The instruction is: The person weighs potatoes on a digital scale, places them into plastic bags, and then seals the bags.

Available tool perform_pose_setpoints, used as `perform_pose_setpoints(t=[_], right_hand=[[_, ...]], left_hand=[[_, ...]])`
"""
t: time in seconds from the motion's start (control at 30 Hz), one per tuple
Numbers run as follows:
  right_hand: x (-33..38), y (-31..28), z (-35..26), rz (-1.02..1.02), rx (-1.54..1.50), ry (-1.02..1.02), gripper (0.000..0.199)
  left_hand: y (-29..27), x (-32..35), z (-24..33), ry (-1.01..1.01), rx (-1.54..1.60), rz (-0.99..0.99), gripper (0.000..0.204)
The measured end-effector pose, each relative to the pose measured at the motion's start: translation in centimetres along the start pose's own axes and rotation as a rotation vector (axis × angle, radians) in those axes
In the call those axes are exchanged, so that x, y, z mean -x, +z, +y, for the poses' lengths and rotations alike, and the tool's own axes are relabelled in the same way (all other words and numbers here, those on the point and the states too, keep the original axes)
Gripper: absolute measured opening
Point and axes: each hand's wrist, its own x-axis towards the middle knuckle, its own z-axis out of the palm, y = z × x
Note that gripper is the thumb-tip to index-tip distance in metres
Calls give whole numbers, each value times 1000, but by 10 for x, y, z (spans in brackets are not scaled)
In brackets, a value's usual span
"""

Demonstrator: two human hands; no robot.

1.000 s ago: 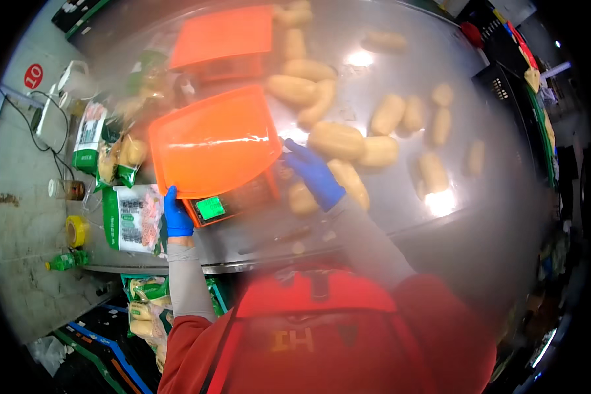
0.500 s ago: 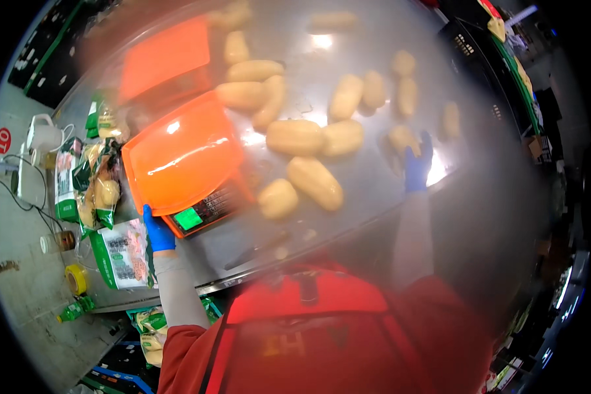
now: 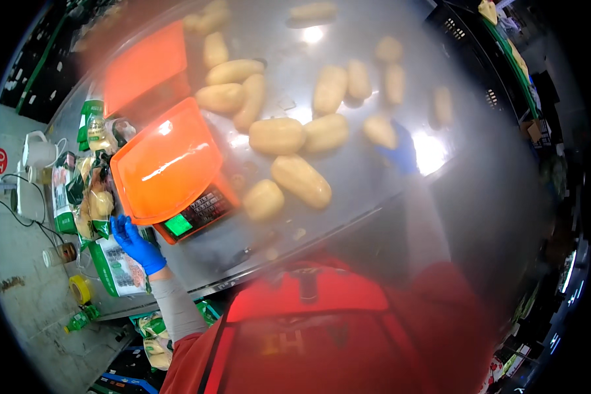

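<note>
My left hand (image 3: pixel 138 246), in a blue glove, is beside the near left corner of an orange scale (image 3: pixel 171 157) with a green-lit display. Its fingers are stretched toward the pan's lower edge and hold nothing. On the metal table (image 3: pixel 348 197), my blue-gloved right hand (image 3: pixel 402 152) curves around the right end of a pale lotus root piece (image 3: pixel 379 131); haze and blur soften its fingers. More smooth tan pieces lie to the left, among them a thick one (image 3: pixel 277 136) and a slanted one (image 3: pixel 301 181).
A second orange scale (image 3: pixel 146 69) stands behind the first. Filled packs (image 3: pixel 95 200) and a green-and-white printed bag (image 3: pixel 119 266) lie left of the scales. Yellow tape (image 3: pixel 80 289) sits at the left. A black crate (image 3: pixel 469 59) borders the far right.
My left hand has come away from the scale's corner, its fingers spreading. My right hand has closed in around the lotus root piece. The whole view has shifted slightly.
</note>
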Motion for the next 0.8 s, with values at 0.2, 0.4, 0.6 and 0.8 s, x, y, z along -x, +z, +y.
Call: perform_pose_setpoints(t=[0.2,0.4,0.6,0.8], right_hand=[[-8,22,-23,-127,-35,55,75],[-77,31,-77,1,-161,-40,74],[-137,75,-52,-79,204,83,79],[-143,58,-6,-86,-369,158,65]], left_hand=[[28,33,12,33,21,-80,44],[49,66,28,75,22,-161,46],[62,94,50,-39,61,-191,47],[73,102,57,-52,45,-256,46]])
